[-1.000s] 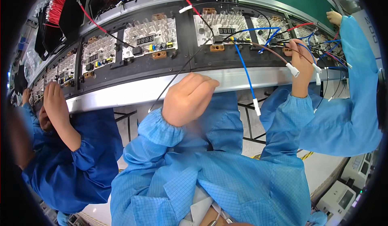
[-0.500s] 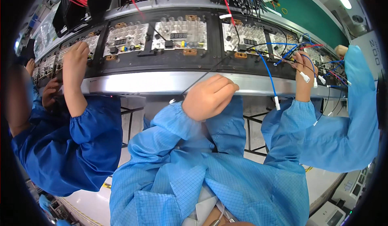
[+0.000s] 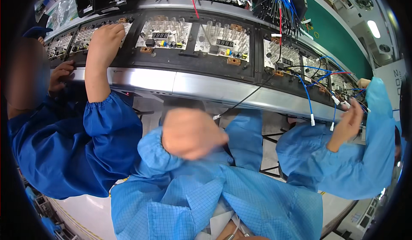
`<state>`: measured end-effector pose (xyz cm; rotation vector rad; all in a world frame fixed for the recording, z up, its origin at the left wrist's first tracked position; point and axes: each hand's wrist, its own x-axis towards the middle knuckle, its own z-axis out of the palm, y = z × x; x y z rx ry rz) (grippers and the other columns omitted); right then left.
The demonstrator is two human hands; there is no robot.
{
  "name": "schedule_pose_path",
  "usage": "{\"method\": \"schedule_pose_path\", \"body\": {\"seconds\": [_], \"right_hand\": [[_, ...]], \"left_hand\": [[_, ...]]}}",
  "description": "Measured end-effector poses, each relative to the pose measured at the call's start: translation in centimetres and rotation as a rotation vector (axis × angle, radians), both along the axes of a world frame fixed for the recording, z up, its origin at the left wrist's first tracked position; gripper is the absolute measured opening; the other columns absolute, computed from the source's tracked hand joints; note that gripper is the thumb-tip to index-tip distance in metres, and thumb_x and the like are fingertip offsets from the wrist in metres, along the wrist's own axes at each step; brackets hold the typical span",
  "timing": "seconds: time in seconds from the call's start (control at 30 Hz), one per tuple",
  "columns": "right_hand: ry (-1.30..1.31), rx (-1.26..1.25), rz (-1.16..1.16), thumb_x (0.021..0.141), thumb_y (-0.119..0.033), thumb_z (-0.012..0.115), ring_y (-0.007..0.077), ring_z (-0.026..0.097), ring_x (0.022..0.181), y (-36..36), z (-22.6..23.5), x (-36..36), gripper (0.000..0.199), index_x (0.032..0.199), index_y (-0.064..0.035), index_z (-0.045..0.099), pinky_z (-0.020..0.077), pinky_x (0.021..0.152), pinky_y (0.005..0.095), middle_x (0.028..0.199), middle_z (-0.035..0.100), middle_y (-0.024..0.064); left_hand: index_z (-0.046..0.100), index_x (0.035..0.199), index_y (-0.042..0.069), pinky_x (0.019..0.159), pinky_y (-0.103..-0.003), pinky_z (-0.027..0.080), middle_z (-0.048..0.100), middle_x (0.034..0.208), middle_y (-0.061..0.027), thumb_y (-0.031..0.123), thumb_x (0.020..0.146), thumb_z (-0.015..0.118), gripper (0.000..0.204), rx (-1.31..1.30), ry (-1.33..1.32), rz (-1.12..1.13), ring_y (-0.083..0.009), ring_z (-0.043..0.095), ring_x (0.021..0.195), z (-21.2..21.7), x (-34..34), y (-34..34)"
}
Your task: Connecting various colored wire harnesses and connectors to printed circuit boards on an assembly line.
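My left hand [image 3: 193, 133] is in front of my body, below the bench edge, smeared by motion; its fingers cannot be made out. At the right, my right hand [image 3: 346, 127] is off the bench edge with fingers stretched out and apart, close under the white connectors [image 3: 336, 100] of several loose wires. No object shows in it. A black wire [image 3: 246, 97] with a white end hangs over the metal edge between my hands. A blue wire [image 3: 307, 95] droops over the edge near my right hand. Circuit boards [image 3: 223, 42] with digit displays and clear upright parts sit in black fixtures.
A metal rail [image 3: 193, 83] runs along the bench front. At the left a co-worker's hand [image 3: 105, 40] reaches onto a board; at the right another co-worker's sleeve [image 3: 377, 100] extends to the bench. Bins of wires [image 3: 281, 8] stand behind, beside a green surface [image 3: 334, 38].
The view has shifted, so the boards appear farther right. My left hand has dropped back toward my body. My right hand has come down from the wire bundle, off the bench.
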<state>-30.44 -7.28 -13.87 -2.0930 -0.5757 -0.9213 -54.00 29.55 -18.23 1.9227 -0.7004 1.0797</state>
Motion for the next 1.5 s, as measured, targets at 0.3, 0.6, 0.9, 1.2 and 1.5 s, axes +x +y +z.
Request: {"method": "schedule_pose_path", "body": {"seconds": [0.3,0.6,0.9,1.2,1.5], "right_hand": [[-0.579,-0.186,0.53,0.094,-0.001,0.047,0.0237,0.063,0.08,8.4,12.7,-5.1,0.019,0.109,0.0059,0.058,0.0484,0.066,0.0305,0.096,0.065,0.0187],[-0.324,-0.996,0.925,0.087,-0.003,0.056,0.0311,0.063,0.097,22.0,16.7,-5.8,0.026,0.113,0.0025,0.059,0.051,0.081,0.0387,0.107,0.065,0.0181],[-0.31,-1.338,0.973,0.082,-0.009,0.062,0.03,0.062,0.083,31.8,6.2,-1.8,0.01,0.088,-0.0019,0.059,0.0513,0.068,0.0377,0.086,0.059,0.01],[-0.079,-1.324,0.841,0.084,-0.016,0.063,0.0331,0.062,0.071,35.3,3.1,-0.3,0.012,0.087,-0.0047,0.063,0.0496,0.064,0.043,0.076,0.064,0.0121],[-0.043,-1.243,0.812,0.084,-0.021,0.066,0.0343,0.063,0.064,35.2,1.0,0.5,0.015,0.085,-0.0061,0.067,0.0496,0.059,0.0436,0.064,0.063,0.0147]], "left_hand": [[0.067,0.089,0.0,0.061,-0.032,0.047,0.065,0.076,-0.0121,-0.009,0.073,0.063,0.018,-0.168,0.346,0.355,-0.0265,0.06,0.067,0.1,0.6,2.5],[0.066,0.081,0.0,0.049,-0.032,0.04,0.056,0.064,-0.0104,0.006,0.081,0.067,0.005,-0.089,0.506,0.337,-0.0222,0.052,0.051,-1.2,3.7,5.0],[0.062,0.076,0.003,0.053,-0.04,0.045,0.058,0.068,-0.0133,0.017,0.085,0.066,0.017,-0.133,0.521,0.232,-0.033,0.058,0.061,-1.2,4.0,6.0],[0.062,0.077,0.005,0.053,-0.038,0.045,0.056,0.067,-0.0097,0.014,0.083,0.067,0.012,-0.242,0.441,0.325,-0.0289,0.057,0.059,-2.1,3.1,5.8],[0.066,0.08,0.004,0.067,-0.035,0.045,0.057,0.09,-0.006,0.004,0.074,0.068,0.006,-0.025,0.27,0.794,-0.0254,0.054,0.084,-1.1,5.1,7.6]]}}
